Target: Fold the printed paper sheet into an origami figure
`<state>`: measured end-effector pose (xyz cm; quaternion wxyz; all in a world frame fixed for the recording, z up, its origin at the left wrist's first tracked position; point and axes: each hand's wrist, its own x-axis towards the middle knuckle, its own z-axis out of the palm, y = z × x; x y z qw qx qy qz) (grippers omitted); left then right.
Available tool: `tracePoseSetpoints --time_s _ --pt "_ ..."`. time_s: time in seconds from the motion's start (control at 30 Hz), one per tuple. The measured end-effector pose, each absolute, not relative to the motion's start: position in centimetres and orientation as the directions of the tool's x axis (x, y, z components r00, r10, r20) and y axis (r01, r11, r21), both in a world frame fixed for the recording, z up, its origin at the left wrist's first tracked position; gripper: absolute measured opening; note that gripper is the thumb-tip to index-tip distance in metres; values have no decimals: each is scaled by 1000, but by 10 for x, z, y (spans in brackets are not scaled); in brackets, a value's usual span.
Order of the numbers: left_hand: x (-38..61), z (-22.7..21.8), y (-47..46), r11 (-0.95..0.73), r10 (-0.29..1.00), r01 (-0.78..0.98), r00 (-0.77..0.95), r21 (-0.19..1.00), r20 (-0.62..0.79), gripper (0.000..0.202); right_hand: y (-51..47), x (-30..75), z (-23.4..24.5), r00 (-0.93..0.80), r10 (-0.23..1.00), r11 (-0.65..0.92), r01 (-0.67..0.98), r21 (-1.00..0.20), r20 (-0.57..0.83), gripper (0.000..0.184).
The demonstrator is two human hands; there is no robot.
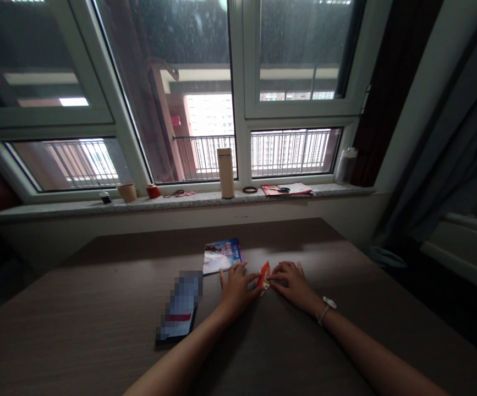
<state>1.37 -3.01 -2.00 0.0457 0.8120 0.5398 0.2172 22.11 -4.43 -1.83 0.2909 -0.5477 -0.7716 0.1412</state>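
Note:
Between my two hands is a small folded piece of orange-red paper (265, 270) with a pale, multicoloured patch near its lower end. My left hand (237, 292) pinches its left side, thumb and forefinger at the edge. From the other side the fingertips of my right hand (295, 283) close on the paper's right edge; a bracelet (327, 309) circles that wrist. A blue and white booklet (223, 255) lies flat just beyond my left hand. To the left of that forearm is a phone (180, 305) with a blurred-out screen.
The brown wooden table (98, 308) stretches below a window. Along the stone sill (172, 202) stand a beige flask (225, 173), a paper cup (127, 192), a red spool-like item (153, 191), a clear bottle (346, 166) and papers (300, 190) with scissors (280, 189) on top.

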Motion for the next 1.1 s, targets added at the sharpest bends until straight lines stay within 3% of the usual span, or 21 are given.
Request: tracePoseSetpoints --time_s 0.2,0.43,0.67,0.83,1.1 --pt "14 -19 -31 -387 897 875 284 290 339 23 -45 222 -17 -248 923 370 784 -499 296 18" --pt "14 -19 -31 -356 913 901 278 249 300 26 -47 222 -15 -246 921 368 805 -465 302 21" --pt "16 -16 -34 -343 917 915 277 212 288 31 -54 218 -9 -276 898 380 879 -289 343 34" --pt "15 -15 -33 -339 922 917 280 211 265 30 -53 218 -17 -294 928 337 924 -178 230 42" --pt "11 -15 -31 -332 933 917 284 220 222 31 -49 218 -18 -268 956 287 940 -183 118 54"
